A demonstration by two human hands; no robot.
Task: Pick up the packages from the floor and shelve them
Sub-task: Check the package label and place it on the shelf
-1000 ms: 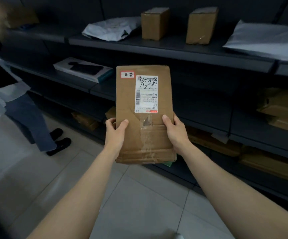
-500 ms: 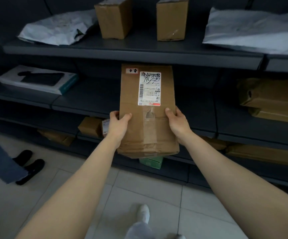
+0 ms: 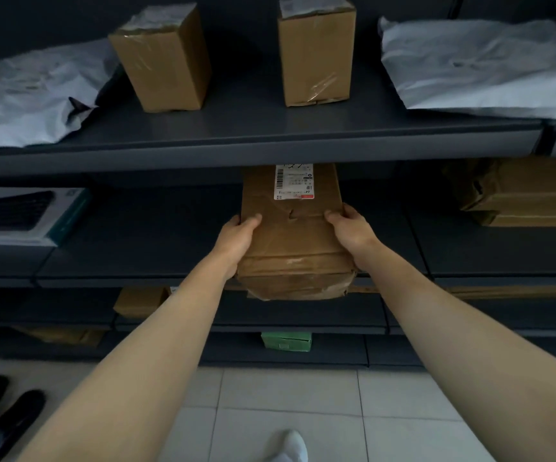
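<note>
Gripped by left hand [image 3: 236, 236] and right hand [image 3: 353, 230], fingers closed on both long sides, cardboard parcel [image 3: 291, 241] half over middle shelf [image 3: 136, 261], long axis toward 12 o'clock.

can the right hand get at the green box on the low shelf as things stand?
Probably not right now. The right hand is clamped on the brown package together with the left hand. The green box sits unobstructed two shelves lower, so it could once freed.
</note>
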